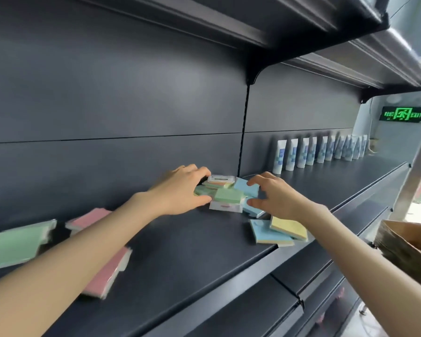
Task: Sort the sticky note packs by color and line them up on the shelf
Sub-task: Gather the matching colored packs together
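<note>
The pile of sticky note packs (226, 194) lies on the shelf (180, 251), directly between the two hands. The left hand (180, 188) curls round its left edge. The right hand (275, 194), fingers spread apart, touches a blue pack (247, 188). The packs are flat, square, pastel and film-wrapped.

- We've got the dark shelf (180, 251) running left to right, packs scattered flat along it.
- Middle, far side: a jumbled heap (225, 198) against the back panel, with a green pack (229, 194) on top, a blue pack (247, 187) tilted at its right and a clear-wrapped white-labelled pack (221, 178) farthest back.
- Right, at the near edge: a yellow pack (288, 227) overlapping a second blue pack (263, 231).
- Left, blurred: a large green pack (15, 244), a pink pack (88, 221) beside it and another pink pack (107, 273) nearer us.
</note>
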